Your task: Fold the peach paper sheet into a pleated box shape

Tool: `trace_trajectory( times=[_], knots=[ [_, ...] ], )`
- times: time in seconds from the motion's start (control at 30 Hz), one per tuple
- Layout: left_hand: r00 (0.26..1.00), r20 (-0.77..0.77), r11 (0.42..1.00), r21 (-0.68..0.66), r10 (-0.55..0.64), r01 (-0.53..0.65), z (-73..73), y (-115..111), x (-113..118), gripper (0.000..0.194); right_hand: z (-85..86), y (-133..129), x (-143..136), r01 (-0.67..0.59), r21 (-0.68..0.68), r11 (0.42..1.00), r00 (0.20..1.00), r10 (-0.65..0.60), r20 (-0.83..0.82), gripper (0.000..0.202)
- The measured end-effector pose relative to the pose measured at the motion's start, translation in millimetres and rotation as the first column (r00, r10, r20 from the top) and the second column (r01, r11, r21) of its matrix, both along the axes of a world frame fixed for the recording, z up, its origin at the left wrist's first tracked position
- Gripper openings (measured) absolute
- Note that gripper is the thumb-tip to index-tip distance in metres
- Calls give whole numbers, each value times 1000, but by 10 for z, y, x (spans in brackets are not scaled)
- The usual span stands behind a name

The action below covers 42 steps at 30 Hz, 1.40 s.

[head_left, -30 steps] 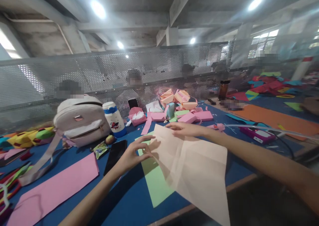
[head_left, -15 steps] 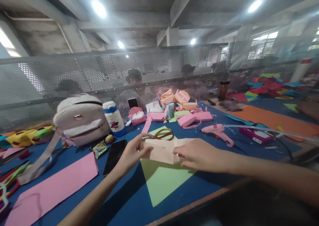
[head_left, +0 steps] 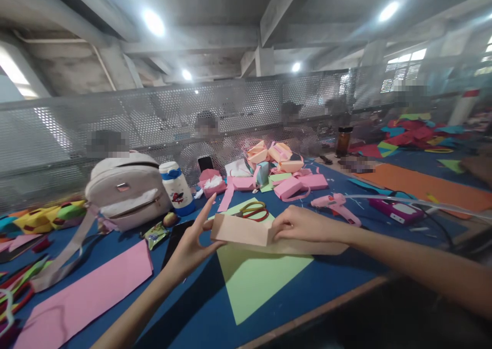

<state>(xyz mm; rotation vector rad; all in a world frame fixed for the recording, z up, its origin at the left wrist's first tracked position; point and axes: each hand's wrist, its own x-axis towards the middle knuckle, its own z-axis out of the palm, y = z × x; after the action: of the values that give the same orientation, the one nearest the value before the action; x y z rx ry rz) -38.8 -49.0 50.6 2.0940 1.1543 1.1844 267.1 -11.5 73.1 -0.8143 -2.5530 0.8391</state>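
A folded strip of peach-coloured paper (head_left: pixel 242 229) is between my hands, above a light green paper sheet (head_left: pixel 257 282). At its left end is my left hand (head_left: pixel 194 239), index finger raised, thumb along the lower edge and another finger partly hidden behind the paper. My right hand (head_left: pixel 294 225) pinches the strip near its middle crease, fingers curled in. Part of the strip reaches right, beneath that wrist. Scissors (head_left: pixel 255 211) with red and olive handles lie just behind the paper.
A pink glue gun (head_left: pixel 335 205) lies to the right, near a purple box (head_left: pixel 395 209). Pink paper (head_left: pixel 88 298), a phone (head_left: pixel 175 241), a bottle (head_left: pixel 177 187) and a backpack (head_left: pixel 126 190) are leftward. Folded paper pieces (head_left: pixel 279 157) are piled behind, before a perforated metal screen (head_left: pixel 242 100).
The paper has turned and its folded left part now stands as a narrow panel, with a length showing to the right. My left index finger has lifted; my right hand has shifted slightly.
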Motion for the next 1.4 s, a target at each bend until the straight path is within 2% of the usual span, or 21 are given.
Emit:
trace_trajectory(
  times=[0.1,0.17,0.23,0.43,0.53,0.67,0.87,1.03,1.17,1.4],
  knots=[
    [998,-52,992,124,-24,30,149,19,2,61,-28,79,-15,-108,-74,991,992,103,-68,27],
    [985,-133,968,212,-109,136,278,51,22,32,-42,135,-33,-117,-88,989,990,109,-95,26],
    [961,-198,938,252,-191,238,406,93,57,15,-48,172,-56,-133,-107,985,986,120,-118,29],
    [903,-299,909,187,-308,372,692,240,167,23,-6,162,-137,-238,-99,966,963,222,-155,19],
    [870,-344,892,156,-353,424,795,304,195,29,40,142,-170,-269,-72,960,955,256,-153,17],
    [858,-368,881,173,-357,441,891,351,236,30,87,130,-201,-278,-41,960,951,269,-151,15],
    [835,-400,850,208,-378,485,978,382,348,22,73,152,-264,-311,-33,950,933,298,-201,13],
    [801,-417,820,191,-431,540,1057,387,418,13,45,199,-295,-363,-94,927,911,332,-247,14],
    [811,-380,810,217,-444,545,1073,388,442,12,25,231,-285,-333,-122,935,913,288,-291,13],
    [861,-308,828,278,-404,488,1013,438,499,10,15,183,-322,-301,-126,945,921,254,-296,18]
  ],
)
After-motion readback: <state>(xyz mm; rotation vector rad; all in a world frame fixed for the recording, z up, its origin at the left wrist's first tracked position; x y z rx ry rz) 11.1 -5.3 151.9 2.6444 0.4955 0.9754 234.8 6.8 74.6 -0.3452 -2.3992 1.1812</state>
